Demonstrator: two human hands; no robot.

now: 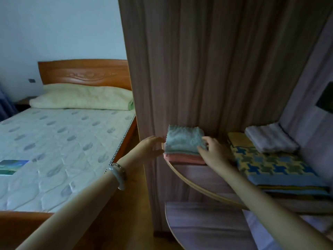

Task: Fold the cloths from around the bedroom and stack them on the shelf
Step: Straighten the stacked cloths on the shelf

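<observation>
A folded pale blue-grey cloth lies on top of a folded pink cloth at the left end of the curved wooden shelf. My left hand is at the stack's left side, fingers spread, fingertips touching or almost touching the cloth edge. My right hand rests at the stack's right front corner, fingers touching the blue-grey cloth. Neither hand encloses a cloth.
To the right on the shelf lies a blue-and-yellow patterned blanket with a folded white cloth on it. A lower shelf sits beneath. A bed with a bare mattress and a green pillow is on the left.
</observation>
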